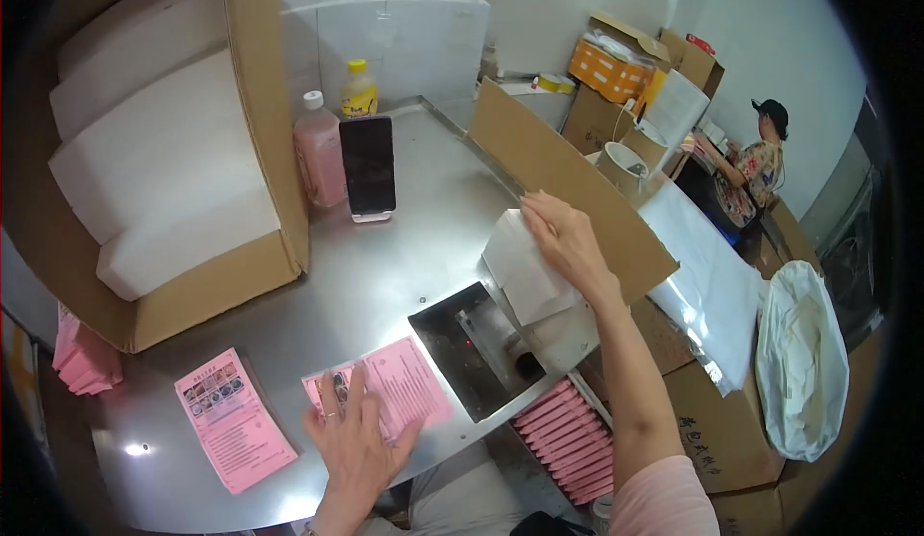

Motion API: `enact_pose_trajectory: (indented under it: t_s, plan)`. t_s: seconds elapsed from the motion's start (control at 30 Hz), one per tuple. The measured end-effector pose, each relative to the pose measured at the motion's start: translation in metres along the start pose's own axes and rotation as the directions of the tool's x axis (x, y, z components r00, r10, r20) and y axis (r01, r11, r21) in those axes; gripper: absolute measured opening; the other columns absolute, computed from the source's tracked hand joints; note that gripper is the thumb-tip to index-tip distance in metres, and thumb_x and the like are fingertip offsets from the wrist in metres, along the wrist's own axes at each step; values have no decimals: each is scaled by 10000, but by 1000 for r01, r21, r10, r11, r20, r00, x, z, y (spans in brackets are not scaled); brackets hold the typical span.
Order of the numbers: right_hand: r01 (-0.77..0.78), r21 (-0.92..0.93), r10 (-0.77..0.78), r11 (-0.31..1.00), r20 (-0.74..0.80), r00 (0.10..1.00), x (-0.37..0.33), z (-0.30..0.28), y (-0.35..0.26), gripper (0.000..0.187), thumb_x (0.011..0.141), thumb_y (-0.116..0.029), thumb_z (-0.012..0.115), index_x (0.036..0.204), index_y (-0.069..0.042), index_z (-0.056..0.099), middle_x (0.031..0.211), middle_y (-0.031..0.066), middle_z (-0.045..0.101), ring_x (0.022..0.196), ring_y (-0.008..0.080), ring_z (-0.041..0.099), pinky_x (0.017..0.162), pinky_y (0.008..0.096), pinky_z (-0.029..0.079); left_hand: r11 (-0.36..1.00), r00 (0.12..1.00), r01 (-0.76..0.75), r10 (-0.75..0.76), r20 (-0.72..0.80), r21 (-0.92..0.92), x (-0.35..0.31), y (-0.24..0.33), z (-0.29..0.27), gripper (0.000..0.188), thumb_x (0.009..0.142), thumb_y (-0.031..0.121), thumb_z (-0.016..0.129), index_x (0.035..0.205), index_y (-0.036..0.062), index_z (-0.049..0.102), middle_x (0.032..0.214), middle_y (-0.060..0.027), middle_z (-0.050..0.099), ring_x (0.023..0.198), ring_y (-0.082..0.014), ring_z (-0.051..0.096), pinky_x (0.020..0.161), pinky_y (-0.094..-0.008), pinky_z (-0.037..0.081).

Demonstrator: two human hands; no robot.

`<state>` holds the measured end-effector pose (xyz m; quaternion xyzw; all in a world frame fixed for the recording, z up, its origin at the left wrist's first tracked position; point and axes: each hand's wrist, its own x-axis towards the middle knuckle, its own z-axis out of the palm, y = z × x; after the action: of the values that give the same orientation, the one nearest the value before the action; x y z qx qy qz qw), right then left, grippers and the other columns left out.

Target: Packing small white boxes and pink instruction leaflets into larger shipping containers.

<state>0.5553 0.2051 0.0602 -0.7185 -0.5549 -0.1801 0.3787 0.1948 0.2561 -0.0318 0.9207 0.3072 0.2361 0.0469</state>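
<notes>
at seven o'clock, the left hand (pixel 361 447) lies wide-fingered on a pink leaflet (pixel 409 379); at three, the right hand (pixel 570 238) curls over white paper (pixel 525 271), its hold unclear. a careless push could skid the leaflet into the dark recess (pixel 443 331) at its two o'clock.

Your view is brightly lit overall, with cool white light spreading over the metal counter (pixel 337 286), which gives you a broad pale glare near its middle and a small, hard sparkle toward the lower left. Beside the dark recess (pixel 481 348) you get another bright patch, while its inside sinks into shadow around a red pinpoint. The plastic film (pixel 698 267) on your right shines white too. Fisheye distortion bows the edges of the carton (pixel 258 93), and black vignetting swallows your corners. Fine print on the pink sheets (pixel 409 382) looks soft.
</notes>
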Motion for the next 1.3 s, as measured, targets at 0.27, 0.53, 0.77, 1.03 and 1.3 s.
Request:
enact_pose_trajectory:
  t_s: [0.27,0.53,0.77,1.03,1.3]
  plan:
    - [-105,-459,181,882,124,976,-74,-24,-49,218,856,-214,701,903,-3,727,851,163,607,912,325,570,806,438,471,996,997,-73,74,-20,53,-2,4,-16,618,763,608,712,1074,77,651,1289,-133,567,1082,-405,491,811,-494,358]
    - [-117,-376,161,919,87,983,-76,-18,-46,194,845,-84,644,1008,4,704,911,174,584,900,334,552,804,446,466,992,999,-40,40,-2,-122,-2,9,-8,502,781,413,775,1112,69,618,1010,-154,538,850,-339,548,680,-462,453]
    - [196,-279,-182,940,75,980,-115,16,-86,450,772,41,592,1218,-6,623,1252,215,604,1224,411,555,1064,552,401,930,969,-187,227,95,-315,-7,11,-1,507,761,243,708,1192,2,595,1012,-187,544,898,-353,564,736,-467,475]
    - [377,-22,-291,926,594,750,-147,78,-142,332,845,-176,598,1123,5,624,1071,219,592,1000,373,611,1081,702,273,966,987,-68,101,125,-249,0,20,-19,928,656,362,814,1472,148,426,1004,-179,537,910,-343,538,748,-444,422]
    - [-300,-65,293,952,482,826,-144,87,-59,162,846,-162,639,913,-19,678,798,209,677,795,392,687,777,493,563,925,988,19,42,151,-380,-24,-12,-50,637,705,28,647,1335,32,549,996,-142,569,910,-329,559,804,-451,446]
